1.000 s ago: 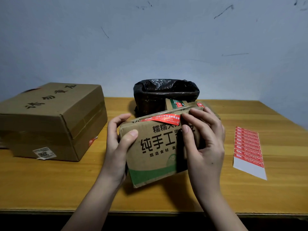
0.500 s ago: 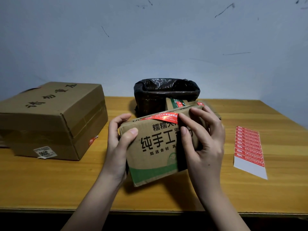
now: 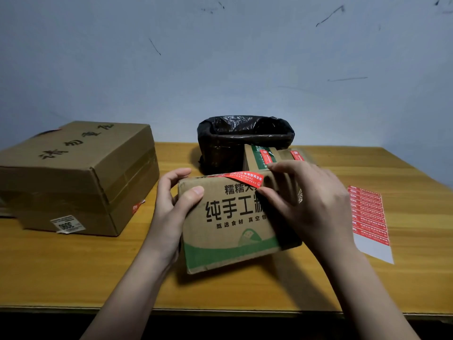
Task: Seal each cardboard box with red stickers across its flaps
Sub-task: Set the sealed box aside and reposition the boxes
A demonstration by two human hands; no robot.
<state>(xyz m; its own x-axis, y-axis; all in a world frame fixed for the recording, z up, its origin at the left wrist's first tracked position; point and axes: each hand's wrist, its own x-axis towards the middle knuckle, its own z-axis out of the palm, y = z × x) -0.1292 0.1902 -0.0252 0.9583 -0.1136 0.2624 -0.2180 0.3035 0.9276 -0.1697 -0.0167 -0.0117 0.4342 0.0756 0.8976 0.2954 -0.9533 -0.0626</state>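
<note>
Sliding your right hand [image 3: 311, 204] rightward from the red sticker [image 3: 247, 178], fingers now curling over the small box [image 3: 230, 231], you are finishing this seal while your left hand [image 3: 176, 204] grips its left edge, in front of the black-lined bin [image 3: 245, 141].

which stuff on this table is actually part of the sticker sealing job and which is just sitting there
In the job:
small printed box, gripped by left hand
red sticker over its top edge, right hand at its end
sticker sheet
second small box already stickered
large box

Lying about:
black-lined bin
</note>
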